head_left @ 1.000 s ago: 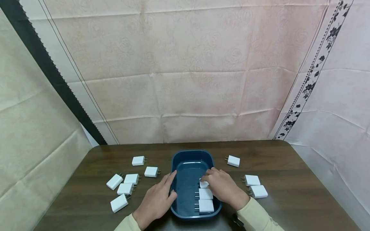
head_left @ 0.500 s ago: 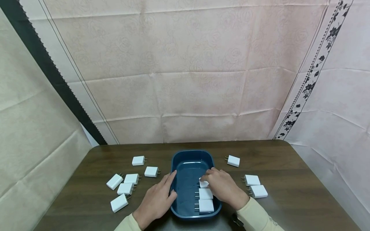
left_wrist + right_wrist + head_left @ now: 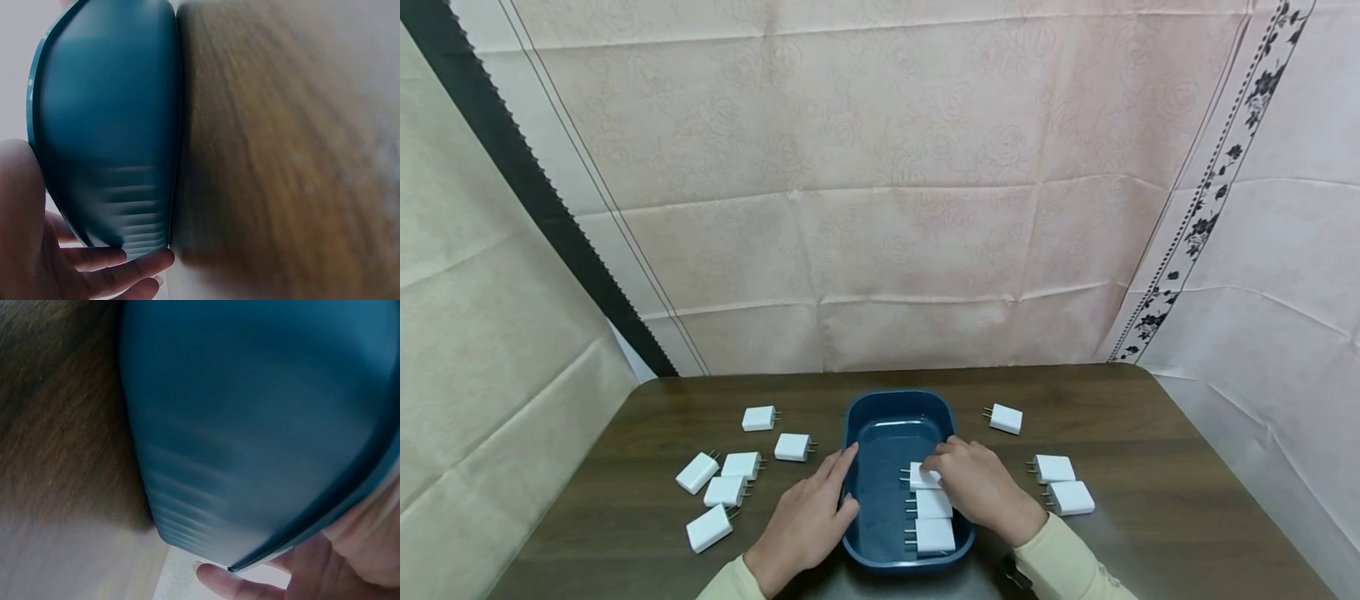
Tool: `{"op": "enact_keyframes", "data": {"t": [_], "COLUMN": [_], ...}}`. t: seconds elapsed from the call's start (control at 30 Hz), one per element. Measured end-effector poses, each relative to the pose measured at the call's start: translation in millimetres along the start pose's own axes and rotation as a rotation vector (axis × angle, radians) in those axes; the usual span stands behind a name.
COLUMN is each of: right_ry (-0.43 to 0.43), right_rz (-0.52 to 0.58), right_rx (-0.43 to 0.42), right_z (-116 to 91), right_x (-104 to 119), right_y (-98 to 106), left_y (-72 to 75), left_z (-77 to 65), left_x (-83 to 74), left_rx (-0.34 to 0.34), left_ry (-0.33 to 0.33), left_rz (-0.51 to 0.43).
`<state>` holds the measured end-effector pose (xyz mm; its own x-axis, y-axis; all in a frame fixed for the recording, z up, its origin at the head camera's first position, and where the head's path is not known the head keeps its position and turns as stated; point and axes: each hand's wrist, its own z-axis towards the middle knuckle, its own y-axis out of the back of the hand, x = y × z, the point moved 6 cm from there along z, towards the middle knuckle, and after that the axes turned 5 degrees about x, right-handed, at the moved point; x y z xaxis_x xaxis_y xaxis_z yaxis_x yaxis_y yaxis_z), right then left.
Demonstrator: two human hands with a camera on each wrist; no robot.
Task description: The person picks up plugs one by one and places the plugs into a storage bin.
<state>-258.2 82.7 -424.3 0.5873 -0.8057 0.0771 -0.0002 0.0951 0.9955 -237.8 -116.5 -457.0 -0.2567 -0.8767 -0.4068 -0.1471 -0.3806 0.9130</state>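
A blue plastic tray sits near the front of the table. My left hand holds its left wall, thumb over the rim and fingers along the outside, as the left wrist view also shows. Over the right rim reaches my right hand, its fingertips gripping a white charger plug inside the tray. That plug's prongs point left and its right end is hidden by the fingers. In front of it, a second charger plug and a third charger plug line the right side, prongs also leftward.
Left of the tray, several white charger plugs lie on the brown table, the closest charger plug near my left fingertips. On the right are a lone charger plug and two side by side, including a front charger plug. Cloth hangs behind.
The charger plug under my right fingers has shifted slightly left and turned, so its prongs and more of its body now show in line with the others. My left hand stays put.
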Motion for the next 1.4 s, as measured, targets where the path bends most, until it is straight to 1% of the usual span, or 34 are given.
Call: {"op": "enact_keyframes", "data": {"t": [0.2, 0.37, 0.63, 0.83, 0.93, 1.1, 1.33, 1.4], "right_ry": [0.029, 0.048, 0.059, 0.049, 0.043, 0.024, 0.0, -0.016], "right_rz": [-0.013, -0.034, -0.051, -0.045, -0.041, -0.032, -0.027, -0.022], "right_rx": [-0.015, -0.044, -0.145, -0.229, -0.258, -0.268, -0.301, -0.299], "right_z": [-1.8, -2.5, -1.7, -4.1, -5.4, -8.3, -9.9, -9.9], "right_x": [1.5, 1.3, -0.6, -4.4, -6.0, -9.7, -18.4, -22.0], "right_y": [-1.8, -2.2, 4.8, 13.8, 17.2, 18.6, 24.2, 25.4], "left_y": [-3.2, -5.3, -3.0, -2.7, -3.2, -5.2, -5.6, -5.0], "left_z": [-1.4, -2.1, -1.1, -1.5, -1.5, -2.3, -1.8, -1.4], "left_x": [1.8, 2.7, 1.9, 1.6, 1.8, 2.1, 1.9, 1.8], "left_rx": [0.008, 0.013, -0.001, -0.003, -0.002, 0.013, 0.009, 0.01], "left_ry": [0.02, 0.029, 0.014, 0.013, 0.012, 0.017, 0.023, 0.024], "left_rz": [-0.005, -0.009, -0.001, 0.0, -0.001, -0.009, -0.014, -0.013]}}
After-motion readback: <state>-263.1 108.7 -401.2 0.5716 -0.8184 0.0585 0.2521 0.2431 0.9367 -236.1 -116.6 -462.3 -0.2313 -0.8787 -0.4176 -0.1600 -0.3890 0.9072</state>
